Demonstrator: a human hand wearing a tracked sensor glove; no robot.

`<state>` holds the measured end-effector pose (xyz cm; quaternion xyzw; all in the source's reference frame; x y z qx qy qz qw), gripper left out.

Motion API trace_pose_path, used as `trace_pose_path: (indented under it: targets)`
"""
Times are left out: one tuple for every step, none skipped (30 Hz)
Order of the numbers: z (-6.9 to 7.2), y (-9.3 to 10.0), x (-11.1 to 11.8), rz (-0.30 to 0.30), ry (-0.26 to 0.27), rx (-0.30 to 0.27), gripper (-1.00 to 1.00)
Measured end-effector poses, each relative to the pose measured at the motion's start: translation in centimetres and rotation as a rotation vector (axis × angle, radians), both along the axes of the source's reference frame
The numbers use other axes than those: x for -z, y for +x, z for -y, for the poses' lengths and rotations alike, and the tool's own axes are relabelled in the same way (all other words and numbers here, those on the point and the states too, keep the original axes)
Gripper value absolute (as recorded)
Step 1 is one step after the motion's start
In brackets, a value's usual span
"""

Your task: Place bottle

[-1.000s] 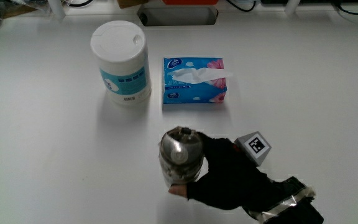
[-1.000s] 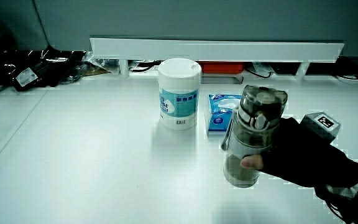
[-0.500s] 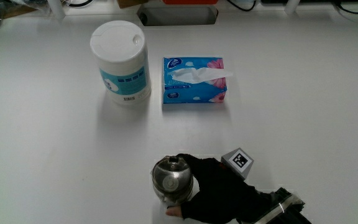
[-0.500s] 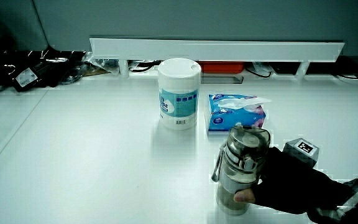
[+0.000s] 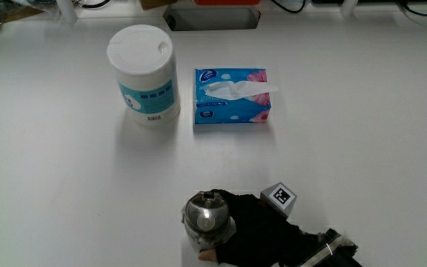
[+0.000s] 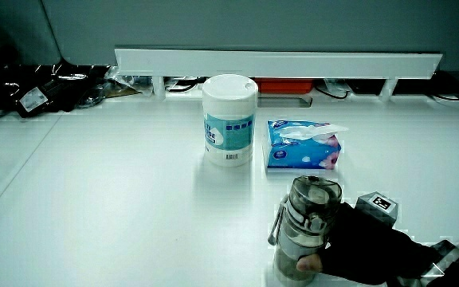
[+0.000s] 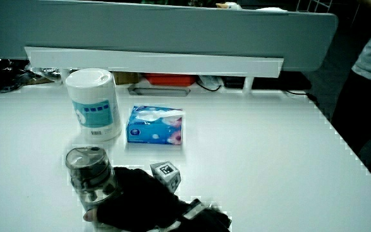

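— Where is your hand now?

— Low over the table's near edge, close to me, my forearm running back toward me. In both side views it sits just as low.

— And the fingers?

— Curled round the bottle, which stands upright. My thumb presses the side facing me, bare at the tip.

— The cube?

— The patterned cube rides on the back of my hand, tilted, its marked face up.
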<state>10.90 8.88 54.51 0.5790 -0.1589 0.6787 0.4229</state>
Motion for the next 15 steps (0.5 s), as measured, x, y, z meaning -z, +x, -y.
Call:
trace_pose_path:
  targets:
    - [-0.01, -0.01, -0.05, 0.005, -0.001, -0.003, 0.0]
    - [-0.04, -0.03, -0.06, 0.011, -0.012, -0.005, 0.0]
    - [-0.08, 0.03, -0.25, 0.007, -0.017, -0.001, 0.0]
    - [-0.08, 0.07, -0.21, 0.009, -0.025, -0.005, 0.0]
    - [-0.09, 0.1, -0.32, 0.02, -0.023, -0.007, 0.0]
    - [-0.12, 0.14, -0.43, 0.016, -0.013, -0.006, 0.0]
    - [-0.12, 0.15, -0.41, 0.01, -0.012, -0.003, 0.0]
    - [-0.07, 0.14, -0.34, 0.006, -0.01, 0.001, -0.03]
    - [-0.01, 0.08, -0.2, 0.017, -0.012, 0.0, -0.06]
    - [0.0, 0.11, -0.26, 0.0, -0.01, 0.007, -0.09]
    - [-0.01, 0.08, -0.25, 0.002, -0.011, 0.008, -0.12]
    - [-0.03, 0.08, -0.39, -0.001, -0.012, 0.008, -0.16]
    - [-0.03, 0.07, -0.39, 0.001, -0.01, 0.01, -0.19]
    - [-0.04, 0.11, -0.53, -0.004, -0.003, 0.015, -0.22]
    - [-0.07, 0.09, -0.51, -0.001, -0.008, 0.014, -0.25]
